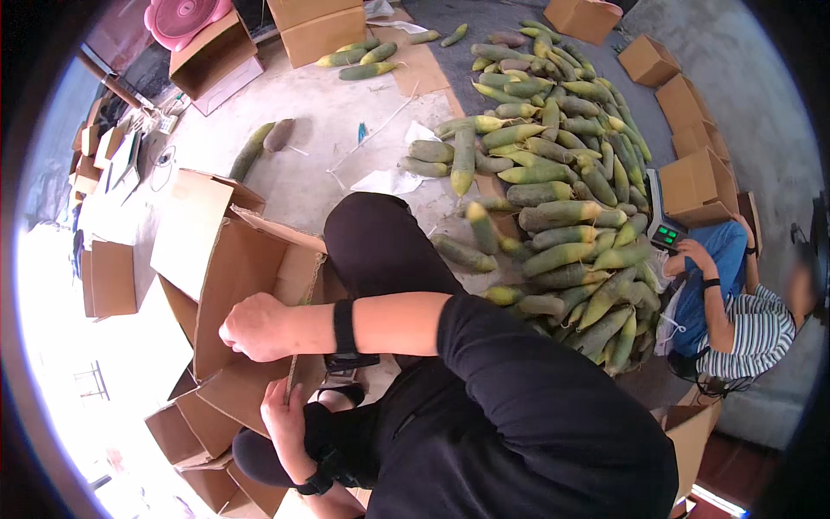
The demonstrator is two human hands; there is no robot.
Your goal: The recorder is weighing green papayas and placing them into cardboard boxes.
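Note:
An open brown cardboard box (238,272) stands at my left beside my bent black-trousered leg, its flaps raised. My right hand (259,327) reaches across the box, fingers curled closed; whether they hold anything is hidden. Below it, my left hand (284,415) grips the box's near cardboard edge with the thumb and fingers. More open cartons (180,428) sit under and behind that box at the lower left.
A big heap of green radishes (553,233) lies right of me. A co-worker (745,333) in a striped shirt handles a carton (692,186) on a digital scale (666,233). Further cartons line the back and sides, with a pink fan (180,22) at upper left.

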